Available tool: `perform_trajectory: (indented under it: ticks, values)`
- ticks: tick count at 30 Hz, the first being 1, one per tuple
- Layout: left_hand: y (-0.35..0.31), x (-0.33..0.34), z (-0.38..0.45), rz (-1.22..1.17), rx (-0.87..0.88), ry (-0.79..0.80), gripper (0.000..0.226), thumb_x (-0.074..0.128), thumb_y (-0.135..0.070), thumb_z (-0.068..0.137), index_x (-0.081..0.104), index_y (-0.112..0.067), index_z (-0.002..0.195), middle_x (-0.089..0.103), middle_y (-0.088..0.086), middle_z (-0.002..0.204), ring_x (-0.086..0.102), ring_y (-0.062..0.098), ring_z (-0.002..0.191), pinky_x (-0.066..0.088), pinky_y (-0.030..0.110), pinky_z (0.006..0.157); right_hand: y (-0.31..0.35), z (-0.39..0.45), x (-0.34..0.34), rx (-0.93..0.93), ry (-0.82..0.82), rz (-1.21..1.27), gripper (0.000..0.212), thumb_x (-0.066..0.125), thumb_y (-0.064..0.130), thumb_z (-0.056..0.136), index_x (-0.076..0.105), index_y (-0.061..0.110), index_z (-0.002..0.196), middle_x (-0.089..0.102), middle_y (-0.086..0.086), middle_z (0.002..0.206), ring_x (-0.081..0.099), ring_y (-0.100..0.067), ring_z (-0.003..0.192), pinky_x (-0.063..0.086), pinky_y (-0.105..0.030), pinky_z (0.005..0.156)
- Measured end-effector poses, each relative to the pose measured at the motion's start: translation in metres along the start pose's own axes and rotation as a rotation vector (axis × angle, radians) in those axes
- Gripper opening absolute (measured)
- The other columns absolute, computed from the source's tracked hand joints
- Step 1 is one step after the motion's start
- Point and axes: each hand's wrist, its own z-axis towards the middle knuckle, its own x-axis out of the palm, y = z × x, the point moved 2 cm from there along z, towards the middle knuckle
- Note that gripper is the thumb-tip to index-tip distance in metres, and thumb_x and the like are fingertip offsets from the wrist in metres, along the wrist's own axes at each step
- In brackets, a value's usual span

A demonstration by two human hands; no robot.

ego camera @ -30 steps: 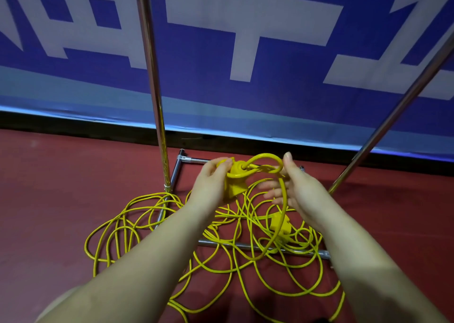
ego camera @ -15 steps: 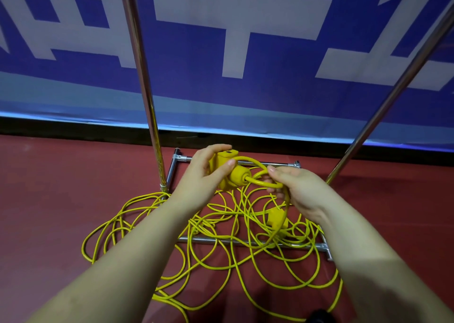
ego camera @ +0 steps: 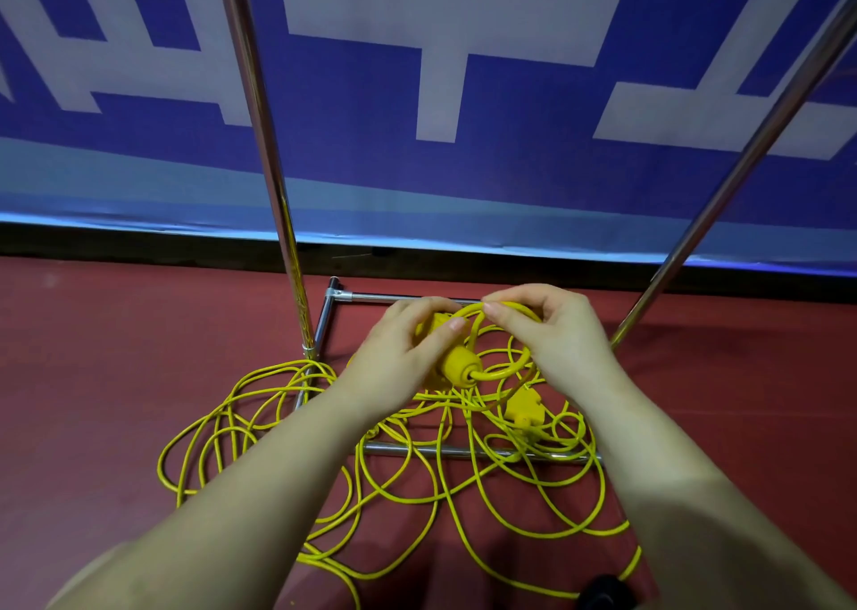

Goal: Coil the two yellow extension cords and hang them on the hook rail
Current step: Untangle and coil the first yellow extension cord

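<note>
From my feed, both hands sit near the centre of the view, just above a loose tangle of yellow cord [ego camera: 417, 470] spread over the red floor [ego camera: 92, 377]. My left hand [ego camera: 399, 359] has its fingers curled round a yellow plug body [ego camera: 457, 366], thumb across its top, so it has a firm hold. A short loop of cord [ego camera: 508, 370] leaves the round end of that plug and curves up towards one o'clock, where my right hand [ego camera: 552, 336] pinches it between thumb and fingertips [ego camera: 494, 315]; the remaining fingers are bent loosely behind. The two hands are just beside each other, almost touching at the fingertips.

Below the right hand, at about five o'clock from the plug, a second yellow plug [ego camera: 524, 408] lies in the tangle on the floor. The cord heap spreads from eight o'clock round to four o'clock and drapes over the near bar of a metal stand base [ego camera: 463, 452]. Two shiny poles rise from the stand: one [ego camera: 264, 146] towards eleven o'clock, the other [ego camera: 742, 159] leaning towards two o'clock. Behind them hangs a blue banner with white shapes [ego camera: 463, 76]. I cannot tell where one cord ends and the other starts.
</note>
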Motion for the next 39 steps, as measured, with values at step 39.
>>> perform_trajectory:
  ticks: [39]
  values:
    - [-0.008,0.003,0.0,-0.093,-0.03,-0.362,0.025,0.049,-0.025,0.097,0.067,-0.026,0.115,0.067,-0.006,0.11,0.059,0.008,0.108,0.045,0.029,0.096,-0.016,-0.001,0.016,0.248,-0.049,0.056,0.021,0.061,0.02,0.089,0.065,0.014,0.07,0.068,0.005,0.063,0.06,-0.003,0.053,0.05,-0.027,0.059]
